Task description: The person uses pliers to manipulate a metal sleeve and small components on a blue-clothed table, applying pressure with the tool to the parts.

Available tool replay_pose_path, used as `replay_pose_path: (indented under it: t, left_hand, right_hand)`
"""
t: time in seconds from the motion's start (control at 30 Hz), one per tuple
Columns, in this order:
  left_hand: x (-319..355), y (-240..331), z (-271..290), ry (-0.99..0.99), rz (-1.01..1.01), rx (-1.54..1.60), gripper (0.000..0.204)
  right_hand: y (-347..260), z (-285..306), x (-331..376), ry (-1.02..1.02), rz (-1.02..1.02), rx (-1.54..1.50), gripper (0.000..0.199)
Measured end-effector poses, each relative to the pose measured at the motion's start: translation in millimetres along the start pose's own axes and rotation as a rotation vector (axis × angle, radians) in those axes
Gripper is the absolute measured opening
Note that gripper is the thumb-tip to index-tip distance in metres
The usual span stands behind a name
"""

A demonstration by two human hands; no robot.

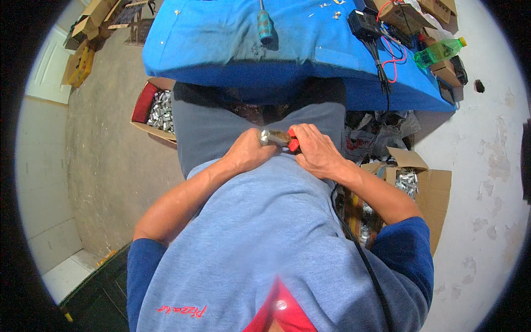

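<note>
Both hands meet over the person's lap, close against the belly of the blue-grey shirt, likely so the forearms brace against the body and steady the small work. The left hand (247, 152) is curled shut round a small metal part (265, 136), only its bright end showing past the fingers. The right hand (315, 150) is closed on a red-handled tool (291, 141), probably pliers, whose nose meets that part; the two hands are just beside each other, with the part and tool bridging them.

On the floor stand two open cardboard boxes of silvery metal pieces, one at each side within arm's reach: the left box (154, 113) by the left knee, the right box (420, 185) by the right elbow. The pieces are too many and too small to count.

Beyond the knees lies the blue worktop (221, 39). Near its middle rests one screwdriver (265, 25) with a teal handle. Toward its right edge sit one black charger-like block (363, 23) with red and black leads, and one green plastic bottle (440, 52) lying on its side at the far right corner
</note>
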State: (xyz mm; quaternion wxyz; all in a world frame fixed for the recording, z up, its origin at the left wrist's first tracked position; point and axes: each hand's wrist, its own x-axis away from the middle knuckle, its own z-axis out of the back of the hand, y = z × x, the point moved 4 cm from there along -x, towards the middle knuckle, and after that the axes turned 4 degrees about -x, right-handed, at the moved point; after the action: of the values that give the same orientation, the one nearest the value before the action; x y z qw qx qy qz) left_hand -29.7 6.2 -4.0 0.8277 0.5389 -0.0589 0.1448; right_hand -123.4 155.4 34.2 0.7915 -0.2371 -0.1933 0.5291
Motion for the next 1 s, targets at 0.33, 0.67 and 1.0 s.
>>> replay_pose_path:
  t: [0.33, 0.67, 1.0]
  left_hand:
    - [0, 7, 4, 0.021, 0.032, -0.129, 0.021]
    - [-3, 3, 0, 0.022, 0.008, -0.138, 0.020]
    - [-4, -5, -1, -0.025, 0.002, -0.133, 0.019]
  right_hand:
    - [-2, 6, 4, -0.065, -0.080, 0.017, 0.042]
    - [6, 0, 3, -0.002, -0.008, 0.077, 0.038]
    - [9, -4, 0, 0.019, 0.044, 0.065, 0.045]
